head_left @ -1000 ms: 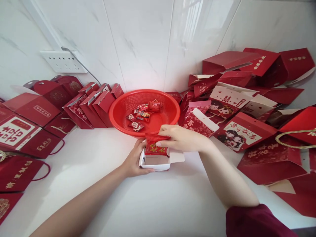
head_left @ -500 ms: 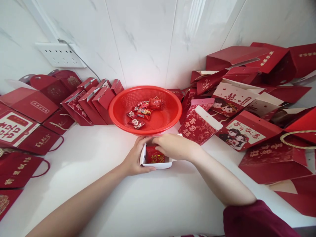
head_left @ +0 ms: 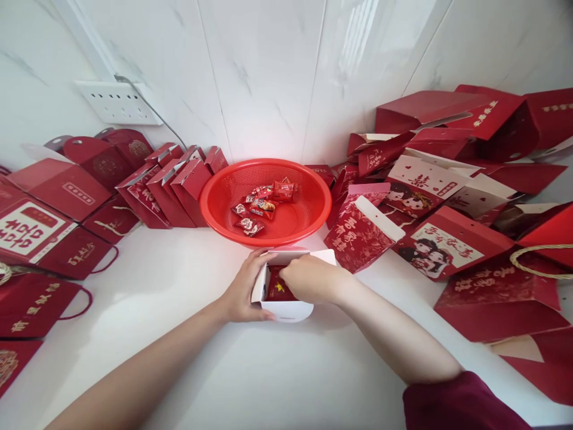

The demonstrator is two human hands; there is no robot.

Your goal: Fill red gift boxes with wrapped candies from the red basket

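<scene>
Can see a white table (head_left: 201, 370) with room between red boxes (head_left: 363, 239) on either side, cut off left and right. Farther back, a red basket (head_left: 301, 226); just before it, an open white box (head_left: 290, 312), gripped at one end by the left hand (head_left: 242, 288). Inside, a partly covered red packet (head_left: 276, 289) under the right hand (head_left: 313, 278), fingers curled, tips hidden: cannot tell whether pinching it. In the basket, small wrapped sweets (head_left: 262, 207).
</scene>
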